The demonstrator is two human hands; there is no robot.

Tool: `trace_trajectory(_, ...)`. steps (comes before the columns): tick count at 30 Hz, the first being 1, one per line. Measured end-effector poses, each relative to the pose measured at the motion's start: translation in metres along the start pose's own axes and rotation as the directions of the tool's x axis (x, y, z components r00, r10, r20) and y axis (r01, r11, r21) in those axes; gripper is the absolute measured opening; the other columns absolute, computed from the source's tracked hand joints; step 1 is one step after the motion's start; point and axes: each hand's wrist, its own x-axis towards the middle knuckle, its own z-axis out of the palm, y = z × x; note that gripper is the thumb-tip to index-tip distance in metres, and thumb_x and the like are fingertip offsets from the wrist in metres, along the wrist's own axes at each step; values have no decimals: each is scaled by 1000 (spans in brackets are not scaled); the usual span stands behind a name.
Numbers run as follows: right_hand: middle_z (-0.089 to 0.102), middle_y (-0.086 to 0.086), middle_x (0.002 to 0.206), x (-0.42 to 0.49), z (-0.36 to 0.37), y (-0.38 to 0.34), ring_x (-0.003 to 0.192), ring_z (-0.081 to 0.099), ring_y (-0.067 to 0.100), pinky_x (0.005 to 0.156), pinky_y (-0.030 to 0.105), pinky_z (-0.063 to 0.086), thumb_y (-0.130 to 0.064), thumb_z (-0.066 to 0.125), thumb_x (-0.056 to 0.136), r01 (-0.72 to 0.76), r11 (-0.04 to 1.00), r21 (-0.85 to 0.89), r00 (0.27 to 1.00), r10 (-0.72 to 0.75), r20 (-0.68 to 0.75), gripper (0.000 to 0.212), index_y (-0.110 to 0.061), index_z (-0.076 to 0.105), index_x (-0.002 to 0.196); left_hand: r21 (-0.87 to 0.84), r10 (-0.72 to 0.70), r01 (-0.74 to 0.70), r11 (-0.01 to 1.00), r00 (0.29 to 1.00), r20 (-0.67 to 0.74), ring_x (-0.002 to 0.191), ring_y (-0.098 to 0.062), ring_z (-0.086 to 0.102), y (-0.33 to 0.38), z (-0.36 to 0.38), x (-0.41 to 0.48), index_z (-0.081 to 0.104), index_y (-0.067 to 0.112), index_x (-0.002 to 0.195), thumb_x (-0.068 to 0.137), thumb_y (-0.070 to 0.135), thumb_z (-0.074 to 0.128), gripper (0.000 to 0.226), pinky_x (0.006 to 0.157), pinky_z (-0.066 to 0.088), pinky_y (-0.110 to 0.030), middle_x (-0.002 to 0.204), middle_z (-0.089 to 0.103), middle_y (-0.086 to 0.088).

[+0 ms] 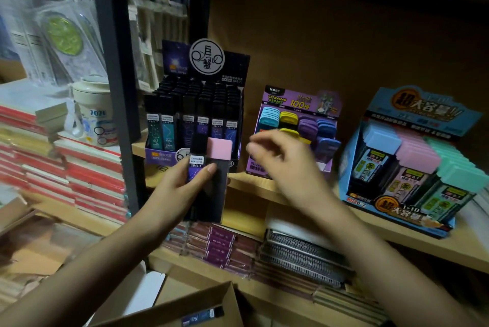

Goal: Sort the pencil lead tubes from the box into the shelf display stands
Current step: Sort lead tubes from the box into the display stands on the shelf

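The left hand (pixel 180 186) has its fingers (pixel 209 168) gripping a bundle of lead tubes (pixel 197 162), one pink-capped, just before the dark display stand (pixel 195 115) on the shelf (pixel 248 185). The right hand (pixel 285 165), blurred, hovers loosely bent and empty before the purple stand (pixel 299 104); another tube (pixel 202 316) lies in the box (pixel 164 314)

A pale wooden shelf (pixel 248 187) carries, left to right, a black cardboard display stand (pixel 235 69), a purple cardboard display stand (pixel 299 100) and a blue cardboard display stand (pixel 423 108).
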Motion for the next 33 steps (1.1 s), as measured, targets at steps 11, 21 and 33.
trace_trajectory(11, 61, 3, 73, 13, 44, -14, 57, 59, 3, 50, 18, 46, -12, 61, 89, -172, 907, 385, 985, 163, 56, 10, -20, 57, 84, 23, -5, 7, 1000, 996, -89, 99, -10, 65, 10, -17, -11, 55, 24, 121, 83, 41, 52, 41, 65, 55, -18, 112, 66, 3)
trace_trajectory(21, 51, -1, 67, 1, 59, -14, 55, 60, 12, 49, 34, 55, -16, 61, 86, -133, 942, 308, 971, 186, -151, 18, -17, 46, 77, 55, 113, -117, 992, 991, 72, 101, 9, 58, 9, 2, -16, 44, 44, 117, 89, 45, 36, 29, 80, 50, -17, 109, 60, 25)
trace_trajectory(33, 65, -8, 78, -34, -9, 12, 65, 61, -1, 57, 19, 51, -27, 61, 87, -255, 817, 517, 953, 303, -9, 18, -12, 59, 97, -226, -53, 145, 963, 928, 369, 68, -10, 64, 20, 58, -13, 51, 27, 119, 85, 32, 53, 35, 55, 51, -22, 94, 71, 3)
